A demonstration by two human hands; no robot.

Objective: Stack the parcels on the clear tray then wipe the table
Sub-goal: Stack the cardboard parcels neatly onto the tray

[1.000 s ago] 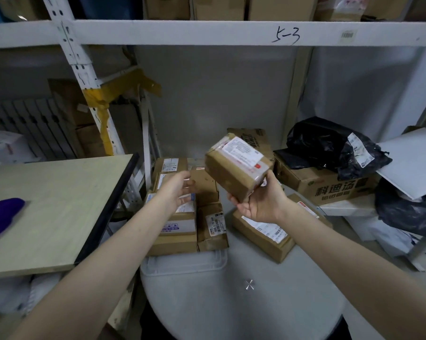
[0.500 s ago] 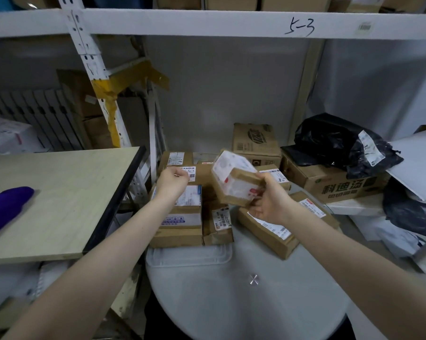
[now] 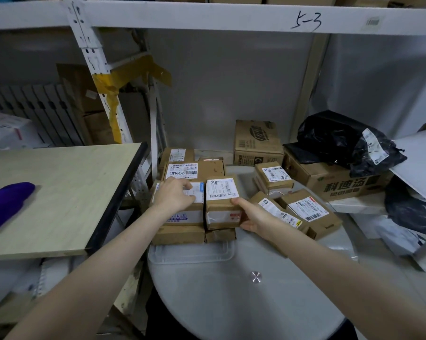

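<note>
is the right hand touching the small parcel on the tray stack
Touching: the head view shows the right hand gripping the small parcel at its right side, with no gap.

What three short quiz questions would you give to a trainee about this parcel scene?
1. True or false: the right hand holds a small parcel on the stack above the clear tray.
2. The left hand rests on: A) a labelled parcel, B) the purple cloth, C) the black bag.
3. Fill in: loose parcels lie on the ___ table.
Key: 1 true; 2 A; 3 round.
</note>
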